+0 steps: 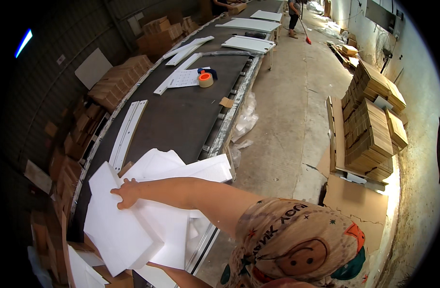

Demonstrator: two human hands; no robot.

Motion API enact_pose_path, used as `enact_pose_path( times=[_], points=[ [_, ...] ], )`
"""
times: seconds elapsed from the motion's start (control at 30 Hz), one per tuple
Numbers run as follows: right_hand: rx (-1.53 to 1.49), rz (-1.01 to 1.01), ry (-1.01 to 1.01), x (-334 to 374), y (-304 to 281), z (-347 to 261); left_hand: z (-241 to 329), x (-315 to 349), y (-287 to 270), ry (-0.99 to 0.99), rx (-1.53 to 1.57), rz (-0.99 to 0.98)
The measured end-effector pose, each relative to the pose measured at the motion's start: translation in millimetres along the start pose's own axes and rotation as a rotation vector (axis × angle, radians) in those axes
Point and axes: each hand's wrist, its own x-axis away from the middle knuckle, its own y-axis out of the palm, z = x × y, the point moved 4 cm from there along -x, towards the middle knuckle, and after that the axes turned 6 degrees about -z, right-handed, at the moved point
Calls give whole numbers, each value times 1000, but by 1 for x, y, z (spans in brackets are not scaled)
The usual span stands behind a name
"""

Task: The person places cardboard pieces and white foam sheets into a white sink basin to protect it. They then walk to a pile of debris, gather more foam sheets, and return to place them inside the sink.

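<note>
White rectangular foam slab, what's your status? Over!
Right hand, fingers spread, touching slab. Left hand hidden from view. Slab overlaps other flat white foam sheets crowding alongside.

A: ok what's the count?
B: one tape roll (207,83) and one printed paper (182,78), upper middle. One red broom (308,41) up top, two people (294,10) up there too. One fan (384,44), upper right.
A: white foam sheets (115,225), lower left?
B: several, too overlapped to count tbh

On conveyor (177,129): foam sheets (117,225) at near end; beyond them, by left edge, panel (128,135); farther up, paper (183,78), tape roll (206,80) at its right edge. Across floor (292,120), rightward: stacked cartons (368,129).
</note>
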Motion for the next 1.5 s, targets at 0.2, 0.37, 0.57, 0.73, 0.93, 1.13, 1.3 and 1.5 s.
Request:
enact_pose_path(
  times=[0.2,0.37,0.57,0.73,0.93,1.13,1.3,1.5],
  points=[
    [-49,-72,-34,8,28,10,3,-3,-8,21,-57,30],
    [-73,-105,-125,31,33,13,8,0,-22,44,-73,77],
    [-379,184,-241,140,24,61,7,3,-15,56,-107,100],
    [-514,299,-56,267,17,112,2,4,8,69,-174,115],
    [-760,462,235,387,34,167,-6,8,67,95,-243,67],
    [-877,423,388,417,64,178,-12,14,111,112,-312,16],
    [-809,290,332,419,85,182,-12,20,126,126,-345,-6],
    [-748,281,310,423,96,202,-13,24,127,136,-379,-12]
  ],
)
